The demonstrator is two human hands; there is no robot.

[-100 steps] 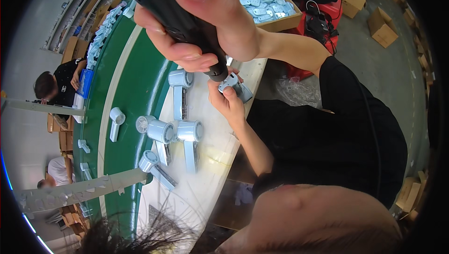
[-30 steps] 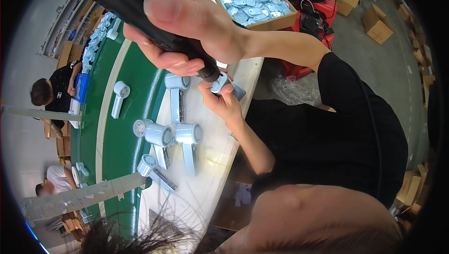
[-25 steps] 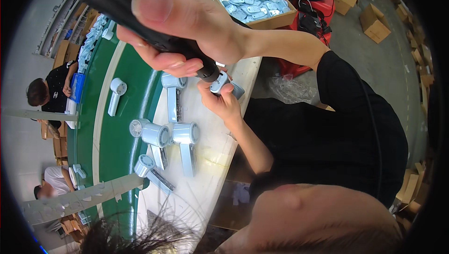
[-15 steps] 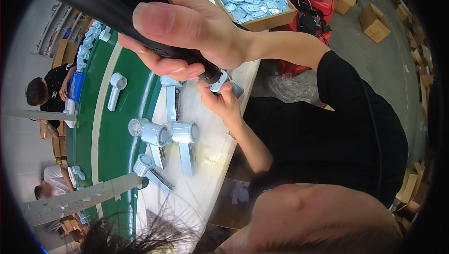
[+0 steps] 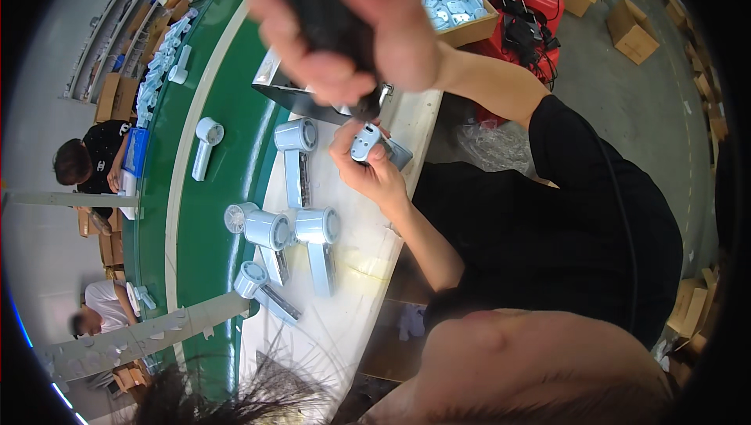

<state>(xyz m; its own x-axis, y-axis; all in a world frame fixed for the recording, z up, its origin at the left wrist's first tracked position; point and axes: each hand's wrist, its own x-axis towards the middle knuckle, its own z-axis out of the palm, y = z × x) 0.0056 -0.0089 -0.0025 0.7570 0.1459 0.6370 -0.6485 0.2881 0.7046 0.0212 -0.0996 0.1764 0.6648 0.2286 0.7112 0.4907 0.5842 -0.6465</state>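
Observation:
My left hand (image 5: 361, 173) is closed around a light-blue plastic piece (image 5: 364, 144) with small holes and a slot on its face; its greyish side shows below the fingers. My right hand (image 5: 403, 45), blurred by motion, wraps round a black electric screwdriver (image 5: 332, 22). The driver's nose points down at the light-blue piece and looks just off its surface. Nearest on the white tabletop (image 5: 352, 268) stand several light-blue handheld fans (image 5: 296, 137), one of them a fan (image 5: 267, 229) in the middle of the group, with handles showing dark inner parts.
A green conveyor belt (image 5: 215, 217) runs alongside, carrying a single fan (image 5: 208, 134). Behind my right hand is a dark metal-edged box (image 5: 274, 84). A carton (image 5: 477, 27) holds many light-blue parts, near a red stand (image 5: 540, 48) with black cables. Co-workers sit across the belt.
The screwdriver has lifted and tilted more upright off the light-blue piece, baring its face. My left hand still holds the piece. The whole view has shifted a little.

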